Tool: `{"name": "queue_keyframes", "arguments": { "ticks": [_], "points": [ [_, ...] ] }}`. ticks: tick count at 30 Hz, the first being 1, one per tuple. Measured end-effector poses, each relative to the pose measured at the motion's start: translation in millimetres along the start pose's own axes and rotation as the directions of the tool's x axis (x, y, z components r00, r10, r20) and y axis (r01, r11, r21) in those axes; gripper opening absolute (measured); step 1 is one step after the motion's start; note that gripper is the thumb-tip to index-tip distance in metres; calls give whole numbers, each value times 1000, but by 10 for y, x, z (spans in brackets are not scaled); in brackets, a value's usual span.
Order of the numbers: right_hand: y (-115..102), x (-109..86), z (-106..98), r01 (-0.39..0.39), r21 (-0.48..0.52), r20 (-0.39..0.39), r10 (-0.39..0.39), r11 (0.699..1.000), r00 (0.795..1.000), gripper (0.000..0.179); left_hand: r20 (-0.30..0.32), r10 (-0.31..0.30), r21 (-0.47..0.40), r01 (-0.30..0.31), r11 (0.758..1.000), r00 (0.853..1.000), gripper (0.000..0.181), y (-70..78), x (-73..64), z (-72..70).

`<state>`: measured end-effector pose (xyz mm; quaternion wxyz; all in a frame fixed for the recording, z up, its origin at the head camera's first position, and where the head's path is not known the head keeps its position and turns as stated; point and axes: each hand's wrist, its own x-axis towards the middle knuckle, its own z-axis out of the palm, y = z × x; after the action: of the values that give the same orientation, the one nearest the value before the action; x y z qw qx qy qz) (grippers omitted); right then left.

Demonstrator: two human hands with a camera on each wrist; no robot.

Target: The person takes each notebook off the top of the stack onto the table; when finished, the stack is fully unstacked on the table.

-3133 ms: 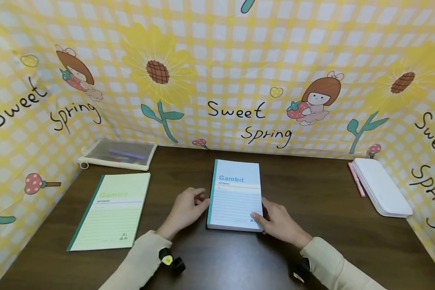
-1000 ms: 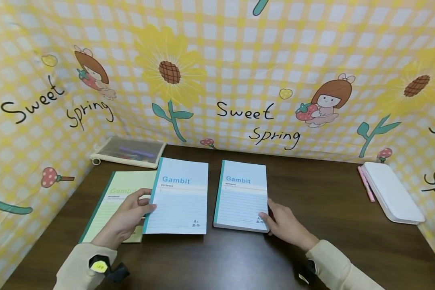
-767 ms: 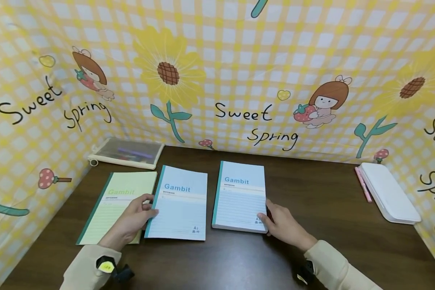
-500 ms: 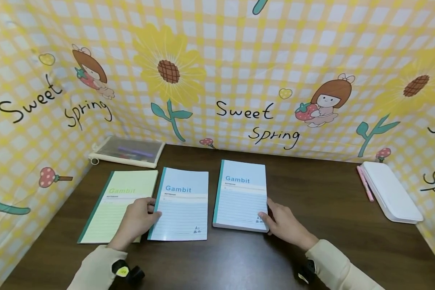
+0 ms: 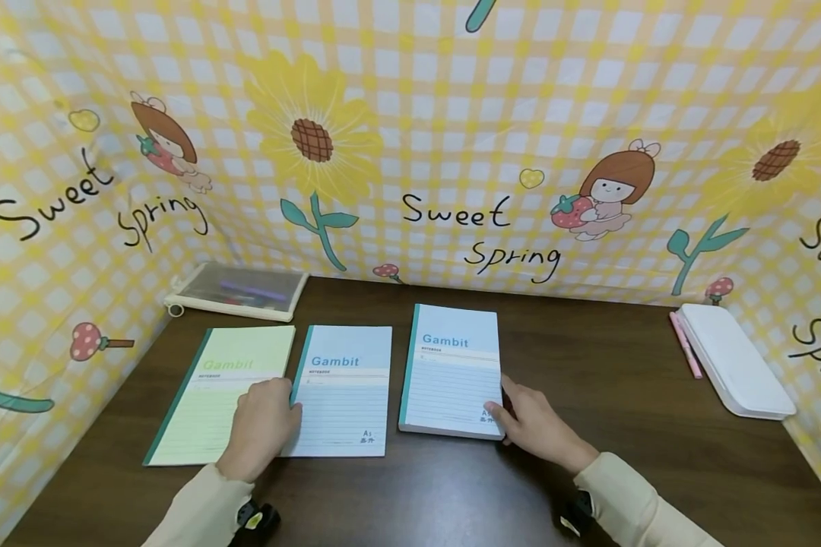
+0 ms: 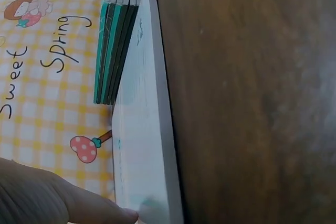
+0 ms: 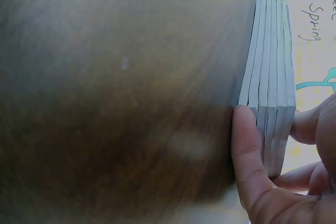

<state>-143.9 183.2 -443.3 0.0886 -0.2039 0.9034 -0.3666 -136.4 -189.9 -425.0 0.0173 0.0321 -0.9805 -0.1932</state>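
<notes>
A single blue notebook (image 5: 345, 410) lies flat between the green notebook (image 5: 191, 425) and a stack of blue notebooks (image 5: 448, 387). My left hand (image 5: 263, 425) is at its teal spine, covering part of the green notebook in the head view. In the left wrist view, the left thumb (image 6: 100, 205) touches the edge of the single notebook (image 6: 142, 129); the other fingers are out of sight there. With my right hand (image 5: 537, 425) I hold the stack's lower right corner, thumb on the top cover. Several page blocks of the stack (image 7: 270, 61) show in the right wrist view.
A mesh pencil pouch (image 5: 242, 292) with pens lies at the back left. At the right stand a white case (image 5: 735, 361) and, beside it, a pink pen (image 5: 686, 346). Checked cloth (image 5: 438, 99) walls in the dark table (image 5: 451, 501) at the back and sides.
The left hand has taken a blue notebook from the stack, carried it left and lowered it flat beside the green one. The right hand has stayed at the stack's corner.
</notes>
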Motion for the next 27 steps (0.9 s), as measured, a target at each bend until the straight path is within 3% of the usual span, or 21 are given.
{"name": "queue_keyframes", "arguments": {
  "ticks": [3,7,10,13,17,20,27],
  "points": [
    [-5,-4,-9,3,-7,-3,-3,1000,1000,63,-66,41,4,-41,999,997,19,45,24,-3],
    [-4,-7,-16,4,-17,-8,-4,1000,1000,64,-117,135,-91,-146,985,984,28,241,127,30],
    [0,-4,-7,4,-13,-10,-4,1000,1000,63,-47,173,-229,-180,957,984,36,482,211,131],
    [6,2,7,4,-9,-10,-4,1000,1000,63,49,184,-325,-159,932,982,43,721,253,275],
    [11,11,27,11,5,-6,-11,1000,1000,60,134,233,-414,-160,896,963,28,908,248,469],
    [0,21,41,-2,8,-14,2,1000,1000,53,139,277,-458,-187,869,951,21,957,219,545],
    [-71,89,70,-184,47,-69,187,982,980,48,106,288,-456,-211,865,952,22,998,188,562]
  ]
}}
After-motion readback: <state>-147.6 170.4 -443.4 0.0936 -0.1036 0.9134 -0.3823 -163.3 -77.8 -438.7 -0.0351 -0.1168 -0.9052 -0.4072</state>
